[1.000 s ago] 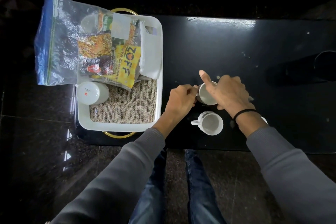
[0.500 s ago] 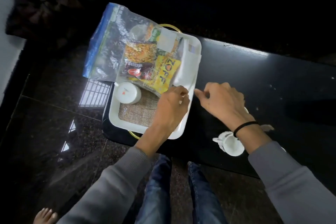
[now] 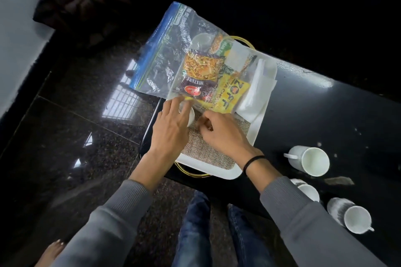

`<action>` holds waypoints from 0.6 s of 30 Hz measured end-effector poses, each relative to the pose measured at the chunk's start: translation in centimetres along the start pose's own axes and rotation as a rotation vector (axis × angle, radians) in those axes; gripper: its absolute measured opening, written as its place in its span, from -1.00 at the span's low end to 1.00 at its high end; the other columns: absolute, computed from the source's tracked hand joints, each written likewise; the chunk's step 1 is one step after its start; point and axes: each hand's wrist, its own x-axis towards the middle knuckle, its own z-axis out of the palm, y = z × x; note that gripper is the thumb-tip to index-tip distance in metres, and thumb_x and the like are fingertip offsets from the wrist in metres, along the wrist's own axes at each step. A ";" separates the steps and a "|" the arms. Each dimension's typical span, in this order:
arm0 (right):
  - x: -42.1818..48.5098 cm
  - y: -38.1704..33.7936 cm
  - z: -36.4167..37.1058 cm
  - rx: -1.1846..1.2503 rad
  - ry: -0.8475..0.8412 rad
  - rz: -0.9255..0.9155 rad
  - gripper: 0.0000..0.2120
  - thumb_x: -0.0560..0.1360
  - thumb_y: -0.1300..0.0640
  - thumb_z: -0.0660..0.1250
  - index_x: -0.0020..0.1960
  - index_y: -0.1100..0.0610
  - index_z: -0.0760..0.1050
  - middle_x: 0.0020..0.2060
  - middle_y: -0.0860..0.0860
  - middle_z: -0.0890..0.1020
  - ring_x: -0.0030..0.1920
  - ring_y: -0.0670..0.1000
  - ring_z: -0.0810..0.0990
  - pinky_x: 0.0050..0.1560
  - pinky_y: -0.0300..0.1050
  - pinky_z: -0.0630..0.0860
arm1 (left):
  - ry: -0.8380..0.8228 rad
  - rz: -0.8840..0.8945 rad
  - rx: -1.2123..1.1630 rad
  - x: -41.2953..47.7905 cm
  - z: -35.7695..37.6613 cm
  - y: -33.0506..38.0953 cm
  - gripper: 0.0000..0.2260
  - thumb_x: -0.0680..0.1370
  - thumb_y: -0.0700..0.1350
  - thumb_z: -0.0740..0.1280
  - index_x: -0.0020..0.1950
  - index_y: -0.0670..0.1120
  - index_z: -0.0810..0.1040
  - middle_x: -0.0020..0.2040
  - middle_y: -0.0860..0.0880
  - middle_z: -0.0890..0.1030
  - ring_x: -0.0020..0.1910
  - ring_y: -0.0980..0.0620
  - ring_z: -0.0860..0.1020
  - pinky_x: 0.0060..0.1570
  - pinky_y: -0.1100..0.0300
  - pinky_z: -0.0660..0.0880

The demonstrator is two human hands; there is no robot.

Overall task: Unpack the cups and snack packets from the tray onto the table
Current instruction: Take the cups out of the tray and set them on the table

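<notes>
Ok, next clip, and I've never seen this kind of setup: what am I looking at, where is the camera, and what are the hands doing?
There is no machine here. A person wears a camera on the head, so the picture looks down over their own arms and knees. On the dark table sits a white tray with a woven mat inside. A clear plastic bag of snack packets lies across the tray's far end, beside folded white napkins. Three white cups stand on the table to the right. The left hand reaches over a small white cup on the tray, and the right hand is beside it. Whether either hand has gripped it cannot be told.
</notes>
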 end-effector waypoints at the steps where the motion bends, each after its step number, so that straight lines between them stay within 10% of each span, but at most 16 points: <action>1: 0.0 0.1 0.1 0.005 0.000 0.000 -0.84 0.60 0.07 0.29 0.08 0.06 0.62 -0.07 0.02 0.73 -0.16 0.08 0.66 -0.12 -0.01 0.63 | 0.010 0.010 -0.012 0.1 -0.1 -0.2 -0.43 0.50 -0.26 0.43 0.49 -0.07 0.39 0.46 -0.10 0.39 0.38 -0.13 0.38 0.11 0.05 0.52; 11: -1.9 2.4 -1.1 0.227 0.071 0.088 -0.68 0.66 -0.09 0.24 -0.03 0.13 0.59 -0.21 0.05 0.72 -0.21 0.06 0.72 -0.10 0.07 0.66 | 0.039 0.000 -0.363 -1.5 -2.6 1.8 -0.37 0.40 0.01 0.61 0.40 -0.13 0.51 0.18 -0.13 0.55 0.13 -0.11 0.54 0.03 0.05 0.53; 18: -6.5 6.8 -5.0 0.482 0.276 0.139 -0.67 0.55 -0.26 0.32 -0.07 -0.01 0.61 -0.15 -0.11 0.70 -0.15 -0.16 0.66 -0.16 -0.33 0.55 | -0.082 -0.202 -0.776 -1.8 -3.0 6.6 -0.38 0.32 0.23 0.61 0.31 0.05 0.58 0.09 0.15 0.66 0.08 0.18 0.62 0.01 0.25 0.55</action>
